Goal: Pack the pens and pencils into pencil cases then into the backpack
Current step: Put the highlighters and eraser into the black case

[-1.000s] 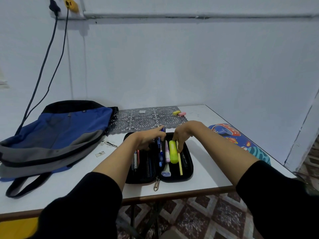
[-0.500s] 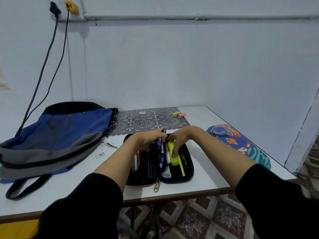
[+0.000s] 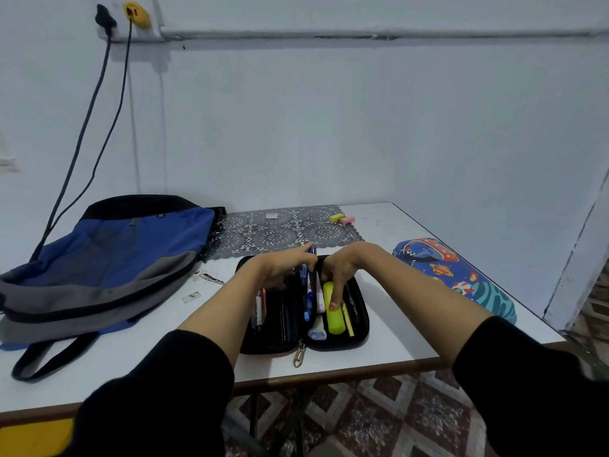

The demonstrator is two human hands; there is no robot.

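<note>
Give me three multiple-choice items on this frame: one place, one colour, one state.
1. Where does the backpack lie relative to the black pencil case?
A) to its left
B) to its right
C) on top of it

2. What colour is the thick highlighter that a finger of the right hand touches?
A) red
B) yellow-green
C) white

3. How is the black pencil case?
A) zipped shut
B) lying open
C) standing on edge

Key:
1 A, the backpack fills the left side of the table.
2 B, its body is bright yellow-green.
3 B, both halves lie flat with pens showing.
</note>
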